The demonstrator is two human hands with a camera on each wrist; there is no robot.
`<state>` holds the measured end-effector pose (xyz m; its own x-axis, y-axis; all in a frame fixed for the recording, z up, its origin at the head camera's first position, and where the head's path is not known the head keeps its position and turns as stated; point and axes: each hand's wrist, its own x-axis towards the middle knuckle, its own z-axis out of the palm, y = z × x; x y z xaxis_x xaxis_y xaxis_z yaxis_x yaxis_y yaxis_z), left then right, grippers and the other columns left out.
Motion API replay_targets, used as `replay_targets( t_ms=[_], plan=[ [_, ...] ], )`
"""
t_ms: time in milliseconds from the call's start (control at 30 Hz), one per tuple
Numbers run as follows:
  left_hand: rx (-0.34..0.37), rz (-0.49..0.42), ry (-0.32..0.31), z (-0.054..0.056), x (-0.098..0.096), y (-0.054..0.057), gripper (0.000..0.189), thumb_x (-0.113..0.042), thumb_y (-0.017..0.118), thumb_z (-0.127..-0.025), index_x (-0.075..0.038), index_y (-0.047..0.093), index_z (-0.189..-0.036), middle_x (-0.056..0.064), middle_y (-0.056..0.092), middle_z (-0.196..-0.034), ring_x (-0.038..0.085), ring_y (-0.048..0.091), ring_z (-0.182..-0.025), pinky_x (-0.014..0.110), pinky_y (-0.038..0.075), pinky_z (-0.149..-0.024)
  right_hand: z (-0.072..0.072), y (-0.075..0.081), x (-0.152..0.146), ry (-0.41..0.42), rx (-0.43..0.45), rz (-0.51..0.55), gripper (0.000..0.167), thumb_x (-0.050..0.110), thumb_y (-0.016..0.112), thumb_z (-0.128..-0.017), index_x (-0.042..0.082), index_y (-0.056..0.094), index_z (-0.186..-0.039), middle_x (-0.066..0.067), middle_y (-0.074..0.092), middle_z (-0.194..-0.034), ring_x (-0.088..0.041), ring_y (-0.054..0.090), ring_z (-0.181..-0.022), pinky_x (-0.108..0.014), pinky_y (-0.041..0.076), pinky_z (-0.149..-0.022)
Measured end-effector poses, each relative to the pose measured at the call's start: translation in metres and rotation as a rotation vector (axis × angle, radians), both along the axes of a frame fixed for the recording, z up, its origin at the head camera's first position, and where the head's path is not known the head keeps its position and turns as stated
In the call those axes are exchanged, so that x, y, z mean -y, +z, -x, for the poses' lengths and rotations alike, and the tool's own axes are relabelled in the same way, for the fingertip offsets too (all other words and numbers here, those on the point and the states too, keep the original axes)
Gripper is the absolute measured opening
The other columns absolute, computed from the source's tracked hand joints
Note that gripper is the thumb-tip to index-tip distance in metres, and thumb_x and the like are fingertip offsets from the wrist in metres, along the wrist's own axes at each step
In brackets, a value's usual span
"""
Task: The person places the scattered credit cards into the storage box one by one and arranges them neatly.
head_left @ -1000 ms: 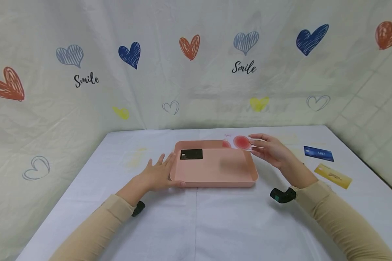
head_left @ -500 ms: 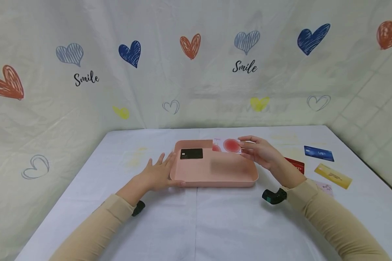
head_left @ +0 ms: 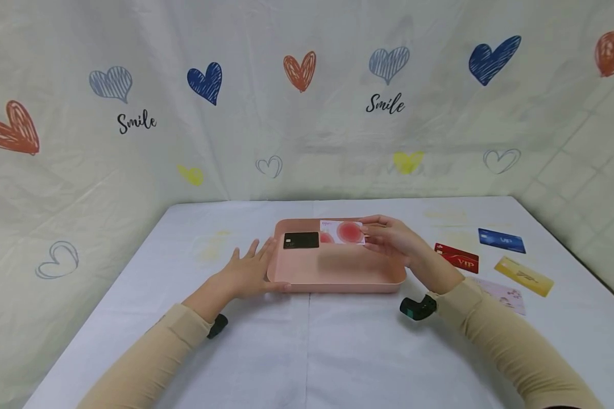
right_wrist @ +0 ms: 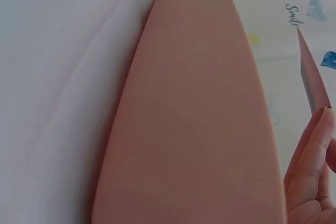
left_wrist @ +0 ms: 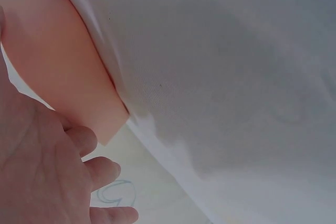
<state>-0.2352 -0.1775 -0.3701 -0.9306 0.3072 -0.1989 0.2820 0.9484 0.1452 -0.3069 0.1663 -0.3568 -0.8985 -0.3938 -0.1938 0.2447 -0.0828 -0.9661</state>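
Note:
A shallow pink tray (head_left: 348, 287) stands in the middle of the white table. In its back left part lies a black card (head_left: 301, 240). My right hand (head_left: 389, 238) pinches a white card with pink-red circles (head_left: 342, 232) by its right end, over the back of the tray beside the black card. In the right wrist view the card (right_wrist: 313, 74) shows edge-on above the fingertips, with the tray's side (right_wrist: 189, 108) filling the middle. My left hand (head_left: 248, 274) rests with spread fingers against the tray's left side; in the left wrist view its fingers lie along the tray wall (left_wrist: 68, 61).
Right of the tray lie a red VIP card (head_left: 457, 258), a blue card (head_left: 502, 240), a gold card (head_left: 524, 275) and a pale pink card (head_left: 503, 295), partly behind the right sleeve. A backdrop with printed hearts (head_left: 204, 83) rises behind the table.
My right hand has carried the circle-patterned card left over the tray, toward the black card. The red and pale pink cards have come into view behind the arm. The left hand stays put.

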Motion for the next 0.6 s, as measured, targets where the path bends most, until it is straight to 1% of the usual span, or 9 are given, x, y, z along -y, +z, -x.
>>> replay_targets(
  t_ms=[67,167,333,400,500,600],
  plan=[
    [0.002,-0.006,0.001,0.000,0.000,0.000,0.117,-0.079,0.056,-0.088,-0.007,0.005,-0.165,0.010,0.009,-0.171,0.040,0.005,-0.156,0.070,0.006,-0.117,0.000,-0.002,0.003,0.009,-0.002,-0.009,0.014,0.012,0.061,-0.104,0.012,0.062,-0.118,0.004,0.069,-0.101,-0.009,0.070,-0.080,-0.026,0.058,-0.084],
    [0.008,-0.013,0.003,0.000,0.000,0.001,0.117,-0.078,0.057,-0.088,-0.007,0.005,-0.165,0.010,0.010,-0.171,0.041,0.006,-0.155,0.070,0.006,-0.117,0.000,-0.004,0.008,0.022,-0.014,-0.014,0.013,0.011,0.060,-0.104,0.012,0.063,-0.116,0.003,0.068,-0.101,-0.011,0.068,-0.081,-0.025,0.059,-0.082],
    [0.007,-0.001,-0.002,0.000,0.000,0.001,0.116,-0.079,0.055,-0.088,-0.008,0.005,-0.165,0.009,0.008,-0.172,0.040,0.005,-0.156,0.070,0.006,-0.118,0.001,-0.007,0.018,0.041,-0.041,-0.001,0.012,0.006,0.060,-0.103,0.012,0.068,-0.110,0.000,0.067,-0.093,-0.013,0.066,-0.077,-0.026,0.060,-0.076],
    [0.003,0.002,-0.006,0.000,0.000,0.001,0.116,-0.079,0.054,-0.088,-0.008,0.006,-0.165,0.008,0.007,-0.172,0.040,0.006,-0.156,0.070,0.006,-0.118,0.002,-0.009,0.022,0.041,-0.047,0.006,0.013,0.004,0.060,-0.103,0.010,0.068,-0.110,0.000,0.067,-0.091,-0.013,0.066,-0.075,-0.026,0.060,-0.075],
    [0.002,0.007,-0.010,0.000,0.000,0.002,0.116,-0.080,0.054,-0.088,-0.008,0.005,-0.165,0.008,0.006,-0.172,0.039,0.006,-0.156,0.070,0.007,-0.118,0.002,-0.011,0.028,0.044,-0.049,0.006,0.014,0.004,0.061,-0.102,0.007,0.066,-0.115,0.000,0.068,-0.092,-0.012,0.066,-0.075,-0.026,0.060,-0.074],
    [0.004,0.005,-0.007,0.000,0.000,0.001,0.117,-0.080,0.054,-0.088,-0.007,0.006,-0.165,0.008,0.006,-0.172,0.039,0.006,-0.156,0.070,0.007,-0.118,0.003,-0.013,0.033,0.032,-0.025,0.001,0.016,0.005,0.062,-0.102,0.004,0.063,-0.118,-0.001,0.068,-0.093,-0.013,0.065,-0.073,-0.025,0.060,-0.073]
  ],
)
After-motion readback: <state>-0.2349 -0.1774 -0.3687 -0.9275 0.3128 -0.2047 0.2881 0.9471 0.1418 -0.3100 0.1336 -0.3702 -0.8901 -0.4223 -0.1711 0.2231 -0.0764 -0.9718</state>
